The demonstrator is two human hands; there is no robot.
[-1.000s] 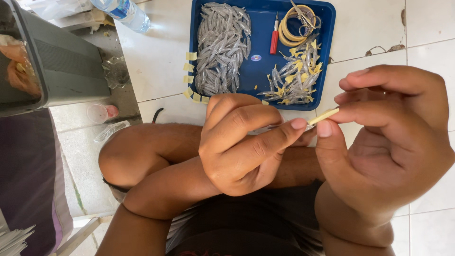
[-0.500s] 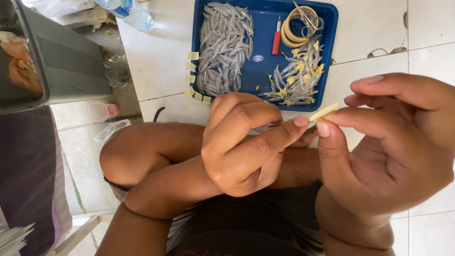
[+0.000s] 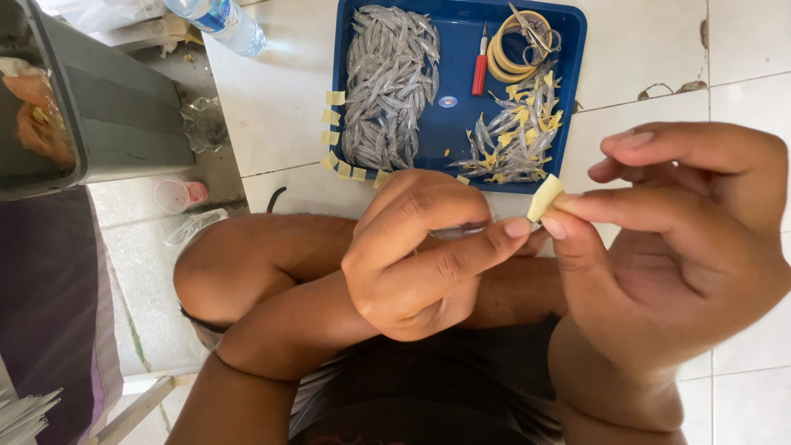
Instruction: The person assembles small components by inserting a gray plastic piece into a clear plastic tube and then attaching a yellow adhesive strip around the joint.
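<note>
Tape piece [image 3: 544,198] pinched by right hand [image 3: 684,264]; left hand [image 3: 420,255] fingers clamp fish [image 3: 461,232]; blue tray [image 3: 577,33] beyond.

Tray [image 3: 577,49] on floor [image 3: 280,99], beyond both hands. In tray: plain fish [image 3: 387,82] left, taped fish [image 3: 519,132] right, tape roll [image 3: 515,49] behind them. Bottle [image 3: 218,21] and bin [image 3: 99,115] left of tray.
</note>
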